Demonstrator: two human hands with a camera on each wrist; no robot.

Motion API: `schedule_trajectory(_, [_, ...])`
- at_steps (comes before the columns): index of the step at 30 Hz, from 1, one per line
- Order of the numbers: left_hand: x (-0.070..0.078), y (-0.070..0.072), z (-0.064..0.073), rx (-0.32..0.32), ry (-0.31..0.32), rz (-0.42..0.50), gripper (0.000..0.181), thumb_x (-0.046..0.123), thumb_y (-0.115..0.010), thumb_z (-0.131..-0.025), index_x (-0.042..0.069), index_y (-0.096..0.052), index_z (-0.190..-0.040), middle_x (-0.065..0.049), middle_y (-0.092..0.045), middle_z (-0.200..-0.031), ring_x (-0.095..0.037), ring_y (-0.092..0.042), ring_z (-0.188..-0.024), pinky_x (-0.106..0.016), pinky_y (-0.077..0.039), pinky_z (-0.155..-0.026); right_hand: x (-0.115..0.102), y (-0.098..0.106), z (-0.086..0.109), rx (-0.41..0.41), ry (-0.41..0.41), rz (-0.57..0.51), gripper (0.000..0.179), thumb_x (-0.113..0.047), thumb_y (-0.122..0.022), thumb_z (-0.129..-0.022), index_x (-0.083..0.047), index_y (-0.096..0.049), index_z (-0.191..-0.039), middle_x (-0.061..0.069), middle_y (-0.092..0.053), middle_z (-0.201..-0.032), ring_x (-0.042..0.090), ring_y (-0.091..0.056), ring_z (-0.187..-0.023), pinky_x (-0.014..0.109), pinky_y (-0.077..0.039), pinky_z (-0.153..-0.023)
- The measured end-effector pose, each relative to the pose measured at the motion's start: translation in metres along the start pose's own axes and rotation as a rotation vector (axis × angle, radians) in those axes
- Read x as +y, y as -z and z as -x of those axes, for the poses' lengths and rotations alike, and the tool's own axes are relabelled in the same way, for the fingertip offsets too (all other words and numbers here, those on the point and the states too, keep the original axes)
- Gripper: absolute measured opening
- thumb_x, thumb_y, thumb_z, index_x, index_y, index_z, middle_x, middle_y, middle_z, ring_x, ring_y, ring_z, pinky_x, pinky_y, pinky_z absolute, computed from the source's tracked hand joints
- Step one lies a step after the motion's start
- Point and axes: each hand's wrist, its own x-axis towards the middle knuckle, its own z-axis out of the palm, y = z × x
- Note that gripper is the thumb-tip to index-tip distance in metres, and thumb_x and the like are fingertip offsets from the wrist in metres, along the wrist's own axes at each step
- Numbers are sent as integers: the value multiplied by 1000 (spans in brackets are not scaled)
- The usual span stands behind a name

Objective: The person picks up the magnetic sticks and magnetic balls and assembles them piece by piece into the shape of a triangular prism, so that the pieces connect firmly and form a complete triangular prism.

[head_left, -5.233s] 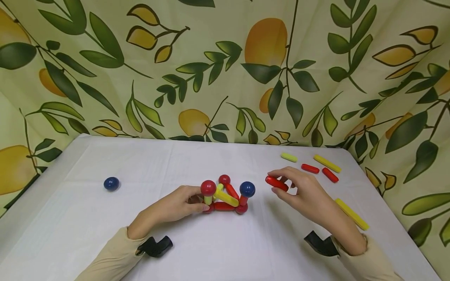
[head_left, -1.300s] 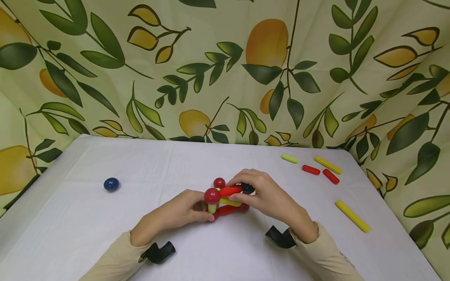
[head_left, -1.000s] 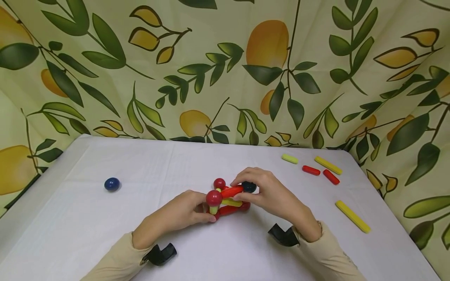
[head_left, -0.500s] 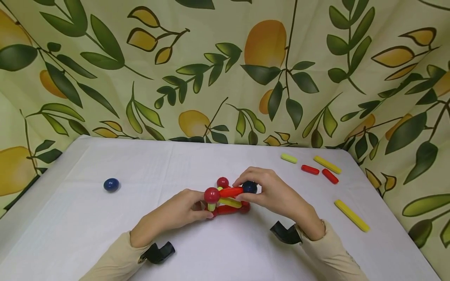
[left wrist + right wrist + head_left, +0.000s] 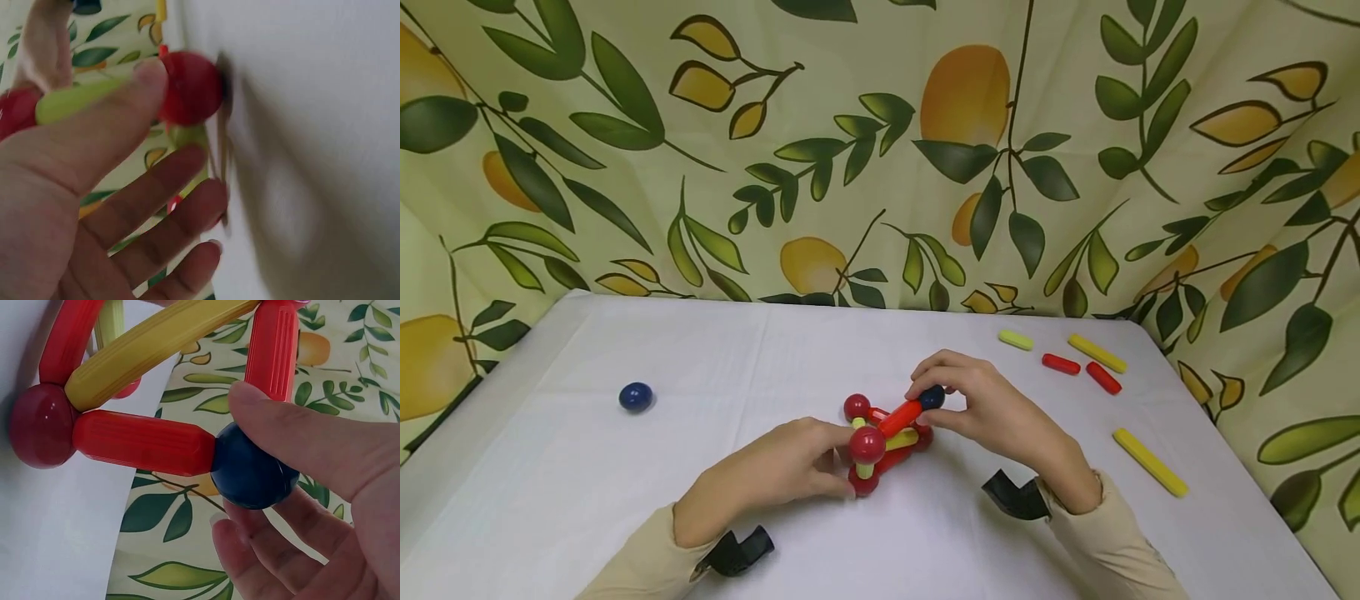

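A toy frame of balls and rods sits between my hands. My left hand (image 5: 775,467) holds its near left corner, thumb on the lower red ball (image 5: 190,87). Over that corner a lime rod (image 5: 865,469) carries an upper red ball (image 5: 867,445). My right hand (image 5: 1000,404) pinches the dark blue ball (image 5: 250,469) at the frame's right. A red rod (image 5: 901,418) spans from the upper red ball to the blue one. Another red rod (image 5: 144,442) links the blue ball to a crimson ball (image 5: 42,426). From there a yellow rod (image 5: 150,350) slants across the frame.
A loose blue ball (image 5: 636,397) lies at the left of the white table (image 5: 625,467). At the right are a lime rod (image 5: 1016,339), two red rods (image 5: 1061,364) and two yellow rods (image 5: 1150,462). A patterned curtain (image 5: 820,167) hangs behind.
My right hand has brought a red rod from the right onto the frame, then taken hold of its blue ball. Lately the frame has turned, its left corner coming nearer with my left hand.
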Motion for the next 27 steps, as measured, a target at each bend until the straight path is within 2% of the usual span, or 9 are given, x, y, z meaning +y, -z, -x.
schedule_trajectory(3, [-4,5,1,99,-11,-69,44,19,-78,-86,23,-64,-127,6,-64,-122,-15,-59,-112,-38,-53,-96,0,1,-1,-14,-11,-6,26,-6,-80,-81,-17,-73,-103,0,-65,-113,18,-62,-105,26,-57,-84])
schedule_trajectory(5, [-8,6,1,151,-12,-124,51,17,-74,-89,23,-57,-136,-1,-56,-139,-23,-52,-128,-47,-48,-104,0,2,-1,-21,-16,-7,25,-6,-80,-81,-16,-73,-103,1,-65,-113,18,-63,-105,25,-57,-84])
schedule_trajectory(9, [-14,1,0,122,5,-142,60,16,-69,-92,24,-47,-146,-9,-43,-154,-33,-42,-141,-56,-40,-109,-1,1,-1,-22,-11,-5,25,-6,-80,-81,-15,-73,-103,2,-65,-113,18,-63,-104,25,-57,-84])
schedule_trajectory(13, [-14,-3,-1,92,25,-155,56,17,-69,-92,23,-50,-144,-9,-39,-157,-35,-40,-142,-61,-38,-109,-1,1,-1,-15,0,-5,25,-5,-80,-81,-14,-72,-103,2,-66,-113,18,-63,-104,25,-57,-84])
schedule_trajectory(20, [-14,-5,-2,108,6,-208,54,14,-68,-92,23,-52,-143,-7,-40,-157,-34,-43,-140,-60,-40,-107,1,0,-2,-13,9,-15,25,-5,-79,-81,-14,-72,-104,3,-66,-115,19,-64,-105,24,-57,-84])
schedule_trajectory(24, [-12,-4,-3,145,-4,-282,44,15,-70,-91,22,-60,-134,-5,-54,-142,-27,-53,-125,-50,-47,-102,1,-1,-1,-2,17,-37,26,-5,-80,-80,-14,-72,-103,1,-66,-116,17,-64,-106,24,-57,-84])
schedule_trajectory(27, [-10,-3,-2,172,-19,-336,34,17,-73,-89,23,-67,-121,0,-61,-122,-20,-57,-107,-40,-51,-91,1,-1,-1,7,29,-51,28,-5,-81,-79,-15,-72,-103,-1,-67,-117,15,-63,-110,26,-56,-87])
